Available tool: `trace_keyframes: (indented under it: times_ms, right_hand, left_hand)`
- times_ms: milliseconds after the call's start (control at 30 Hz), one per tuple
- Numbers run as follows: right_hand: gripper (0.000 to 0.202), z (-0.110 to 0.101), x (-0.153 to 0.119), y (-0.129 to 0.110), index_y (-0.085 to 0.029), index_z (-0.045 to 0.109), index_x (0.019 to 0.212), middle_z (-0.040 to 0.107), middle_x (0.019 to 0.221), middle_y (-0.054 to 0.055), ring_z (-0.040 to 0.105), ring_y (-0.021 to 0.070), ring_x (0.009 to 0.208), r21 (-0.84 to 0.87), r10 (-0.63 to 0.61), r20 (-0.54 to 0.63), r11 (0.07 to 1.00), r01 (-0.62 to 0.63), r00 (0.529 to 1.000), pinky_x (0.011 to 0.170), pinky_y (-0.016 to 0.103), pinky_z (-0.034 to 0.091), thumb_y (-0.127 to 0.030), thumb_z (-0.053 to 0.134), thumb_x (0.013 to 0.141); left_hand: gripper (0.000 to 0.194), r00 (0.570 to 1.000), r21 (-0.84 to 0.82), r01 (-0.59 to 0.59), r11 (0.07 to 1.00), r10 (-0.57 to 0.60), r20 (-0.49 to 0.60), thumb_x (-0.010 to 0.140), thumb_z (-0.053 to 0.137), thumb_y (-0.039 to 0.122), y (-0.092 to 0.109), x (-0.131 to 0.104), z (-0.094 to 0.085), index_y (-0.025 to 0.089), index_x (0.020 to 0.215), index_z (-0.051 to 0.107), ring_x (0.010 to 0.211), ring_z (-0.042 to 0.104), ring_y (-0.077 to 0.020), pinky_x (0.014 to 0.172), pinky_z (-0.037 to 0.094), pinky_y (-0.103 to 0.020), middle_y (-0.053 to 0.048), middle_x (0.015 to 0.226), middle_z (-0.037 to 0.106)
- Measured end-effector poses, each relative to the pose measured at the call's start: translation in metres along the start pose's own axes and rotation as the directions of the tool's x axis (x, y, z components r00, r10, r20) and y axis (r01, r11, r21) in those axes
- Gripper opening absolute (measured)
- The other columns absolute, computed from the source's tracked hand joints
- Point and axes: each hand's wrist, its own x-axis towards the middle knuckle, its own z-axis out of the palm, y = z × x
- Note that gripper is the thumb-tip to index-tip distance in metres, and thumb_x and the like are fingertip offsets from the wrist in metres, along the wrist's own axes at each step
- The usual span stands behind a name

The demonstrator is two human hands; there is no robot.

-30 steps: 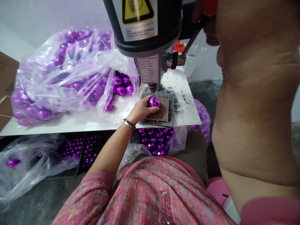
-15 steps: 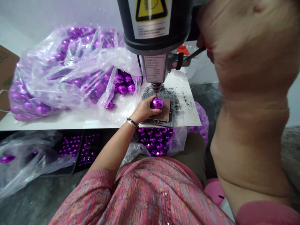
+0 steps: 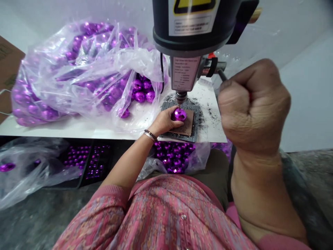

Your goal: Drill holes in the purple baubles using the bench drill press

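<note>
My left hand [image 3: 166, 121] grips a shiny purple ball [image 3: 179, 114] between thumb and fingers, on a brown square board [image 3: 187, 125] over the grey base of a bench drill [image 3: 191, 48]. The drill bit [image 3: 179, 105] meets the top of the ball; whether it has entered cannot be made out. At the right, my right hand [image 3: 252, 104] is a fist around the end of the drill's lever [image 3: 223, 74]. Dark shavings [image 3: 206, 116] lie around the base.
A big clear plastic bag [image 3: 65, 76] of purple balls covers the left of the white table [image 3: 33, 130]. Below the table edge are more purple balls [image 3: 174, 156] and dark trays [image 3: 84, 166] of them. A cardboard box [image 3: 9, 67] stands far left.
My right hand has come down and away from the camera, still on the lever. The view has shifted, so the drill appears further right. My left hand still holds the ball under the bit.
</note>
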Motion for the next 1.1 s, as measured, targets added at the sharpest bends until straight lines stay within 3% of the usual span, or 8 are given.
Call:
trace_keyframes:
  times_ms: [333, 600, 867, 967, 1100]
  right_hand:
    - [0.030, 0.013, -0.014, 0.022, -0.013, 0.050, 0.081, 0.048, 0.072, -0.003, 0.039, -0.0020, 0.065, -0.033, -0.257, -0.075, 0.966, 0.255, 0.964, 0.065, 0.015, 0.033, -0.036, 0.044, 0.101]
    - [0.036, 0.023, -0.025, 0.033, -0.017, 0.054, 0.083, 0.051, 0.073, 0.001, 0.048, 0.0027, 0.070, -0.124, -0.243, -0.167, 0.967, 0.224, 0.955, 0.068, 0.021, 0.038, -0.044, 0.041, 0.103]
    - [0.034, 0.044, -0.041, 0.062, -0.013, 0.056, 0.086, 0.055, 0.077, 0.001, 0.051, 0.0016, 0.074, -0.108, -0.330, -0.272, 0.944, 0.312, 0.904, 0.072, 0.017, 0.044, -0.041, 0.046, 0.102]
    - [0.042, 0.054, -0.047, 0.080, -0.008, 0.058, 0.097, 0.057, 0.084, 0.002, 0.053, 0.0002, 0.082, -0.068, -0.342, -0.298, 0.939, 0.337, 0.891, 0.078, 0.015, 0.050, -0.049, 0.050, 0.101]
    - [0.053, 0.056, -0.048, 0.095, -0.007, 0.060, 0.105, 0.059, 0.089, 0.003, 0.054, 0.0004, 0.085, -0.020, -0.329, -0.257, 0.942, 0.335, 0.909, 0.082, 0.016, 0.054, -0.058, 0.052, 0.098]
  left_hand:
    - [0.069, 1.000, -0.022, -0.015, 1.000, 0.015, -0.014, 0.077, 0.084, 0.022, -0.001, -0.003, 0.002, 0.013, 0.143, 0.066, 0.112, 0.072, -0.0225, 0.103, 0.053, -0.029, -0.005, 0.123, 0.079]
    - [0.072, 0.999, -0.050, -0.004, 0.999, 0.002, -0.036, 0.075, 0.087, 0.025, -0.007, -0.001, 0.007, 0.015, 0.143, 0.066, 0.119, 0.071, -0.0253, 0.106, 0.052, -0.032, -0.006, 0.126, 0.079]
    - [0.059, 0.999, -0.062, -0.005, 0.998, 0.002, -0.050, 0.076, 0.085, 0.026, -0.003, -0.006, 0.007, 0.018, 0.132, 0.071, 0.110, 0.072, -0.0242, 0.101, 0.053, -0.031, -0.002, 0.116, 0.080]
    - [0.055, 0.999, -0.065, -0.008, 0.998, 0.005, -0.053, 0.075, 0.085, 0.025, -0.001, -0.007, 0.007, 0.019, 0.128, 0.072, 0.109, 0.072, -0.0238, 0.098, 0.053, -0.030, -0.001, 0.115, 0.080]
    - [0.050, 0.998, -0.041, -0.005, 0.999, 0.002, -0.063, 0.077, 0.085, 0.026, 0.000, -0.008, 0.007, 0.018, 0.124, 0.073, 0.105, 0.072, -0.0236, 0.096, 0.053, -0.031, -0.002, 0.111, 0.079]
